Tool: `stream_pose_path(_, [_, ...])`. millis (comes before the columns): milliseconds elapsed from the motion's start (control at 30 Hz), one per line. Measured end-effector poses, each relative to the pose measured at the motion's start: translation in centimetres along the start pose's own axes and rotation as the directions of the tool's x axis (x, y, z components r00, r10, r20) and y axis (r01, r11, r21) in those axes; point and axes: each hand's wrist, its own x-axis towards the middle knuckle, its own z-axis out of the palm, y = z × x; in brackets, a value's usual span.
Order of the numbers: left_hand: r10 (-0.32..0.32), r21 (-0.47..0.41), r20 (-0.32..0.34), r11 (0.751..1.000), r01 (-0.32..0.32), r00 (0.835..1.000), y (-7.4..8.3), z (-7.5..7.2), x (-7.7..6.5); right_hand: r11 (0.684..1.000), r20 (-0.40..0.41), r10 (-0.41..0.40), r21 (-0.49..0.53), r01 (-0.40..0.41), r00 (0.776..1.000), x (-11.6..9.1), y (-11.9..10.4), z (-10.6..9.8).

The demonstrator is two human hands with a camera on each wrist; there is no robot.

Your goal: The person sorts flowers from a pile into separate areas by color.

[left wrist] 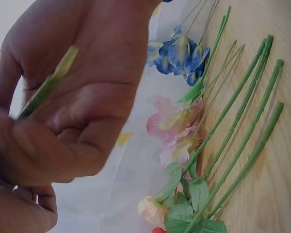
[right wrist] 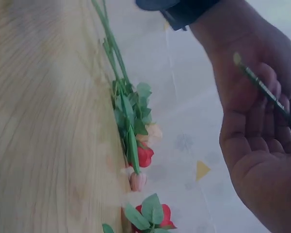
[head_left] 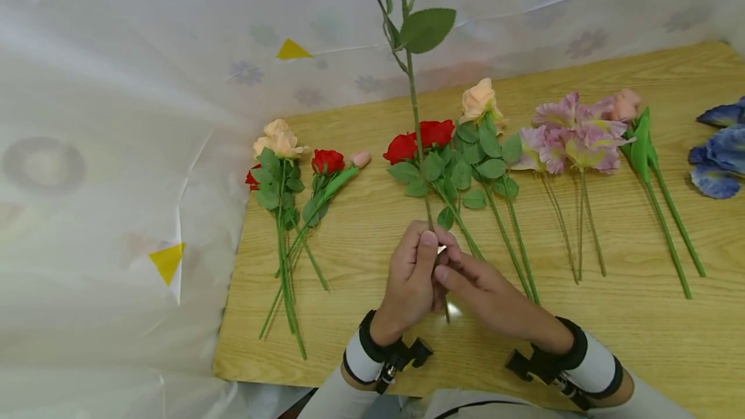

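Stem handling: the left hand (head_left: 407,277) and, lower, the right hand (head_left: 489,293) have fingers clamped on a leafy stem (head_left: 414,102) above the bench's (head_left: 349,332) near side; the next move likely calls for steady support.

No readable writing anywhere I look.
From where I stand, the only sign-like marks are the plain yellow triangles (head_left: 167,262) on the pale, translucent plastic sheeting (head_left: 110,128) behind the table, along with its faint grey-violet printed flowers (head_left: 586,42); I can read no letters or numbers on any of them, nor on the black fabric wrist strap (head_left: 573,335) of the person's right arm.
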Motion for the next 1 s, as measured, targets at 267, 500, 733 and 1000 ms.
stream_pose_path(267, [0.019, 0.185, 0.037, 0.982, -0.026, 0.999, 2.1, 0.3, 1.0, 0.980, -0.049, -0.160, 0.110, 0.165, 0.986, 0.3, 0.2, 0.4])
stream_pose_path(500, [-0.102, 0.361, -0.122, 0.922, 0.140, 0.987, 1.6, -1.5, 0.3, 0.972, -0.263, -0.163, -0.209, 0.109, 0.951, -0.1, 0.5, 0.4])
stream_pose_path(733, [-0.202, 0.493, -0.354, 0.789, 0.366, 0.913, -1.1, -8.1, -3.0, 0.904, -0.401, -0.129, -0.423, -0.059, 0.907, -1.1, 0.9, -1.2])
stream_pose_path(1000, [-0.316, 0.599, -0.624, 0.394, 0.697, 0.715, -1.6, -13.4, -6.2, 0.821, -0.541, -0.049, -0.501, -0.275, 0.840, -3.2, 1.4, -3.6])
